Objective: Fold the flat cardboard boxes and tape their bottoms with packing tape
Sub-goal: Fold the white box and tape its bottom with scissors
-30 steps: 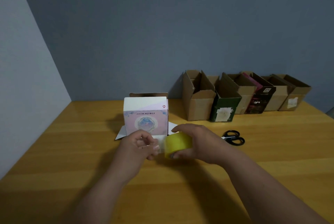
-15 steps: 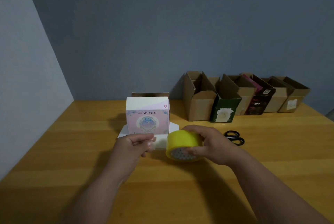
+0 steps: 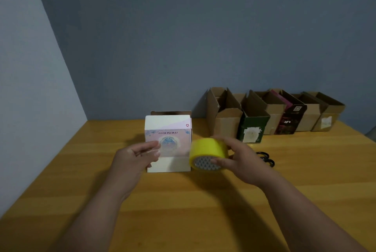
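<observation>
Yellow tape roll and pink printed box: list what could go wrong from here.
1. The left hand pinches a clear strip pulled from the yellow tape roll held in the right hand; the slack strip could fold onto itself.
2. The pink printed cardboard box stands unheld on the wooden table; pressing tape on may push it over.
3. The black-handled scissors lie partly hidden behind the right hand, so reaching for them could be awkward.

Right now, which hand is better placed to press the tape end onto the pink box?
Probably the left hand. It pinches the pulled tape end directly in front of the pink box, while the right hand grips the yellow tape roll beside it.
</observation>
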